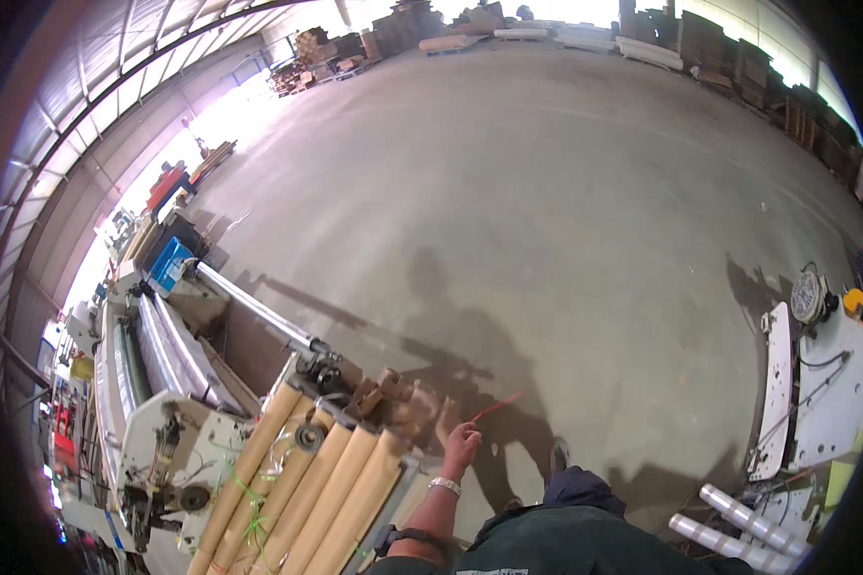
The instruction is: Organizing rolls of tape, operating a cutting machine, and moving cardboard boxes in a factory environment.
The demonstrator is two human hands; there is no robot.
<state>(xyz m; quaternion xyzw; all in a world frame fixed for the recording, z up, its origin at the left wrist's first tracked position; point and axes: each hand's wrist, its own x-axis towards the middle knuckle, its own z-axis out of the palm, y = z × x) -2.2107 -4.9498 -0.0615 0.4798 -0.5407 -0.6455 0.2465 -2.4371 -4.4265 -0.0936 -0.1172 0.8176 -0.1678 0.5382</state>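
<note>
My left hand [462,446] is closed, held out in front of me over the floor. A thin red strip-like thing [499,407] sticks out from its fingers toward the right; I cannot make out its exact kind. A light bracelet [445,486] circles that wrist, and a dark band [408,540] sits higher on the forearm. Left of the hand lie long brown cardboard tubes [331,479], side by side, with green ties [254,527] among them. Short brown tube pieces [408,407] are piled just beyond. My right hand does not show.
A white roller machine [182,441] with a long metal shaft [254,305] stands on the left. White machine panels [820,393] and two wrapped rolls [729,537] are at the right. Stacked goods [748,72] line the far side of the concrete floor [547,192].
</note>
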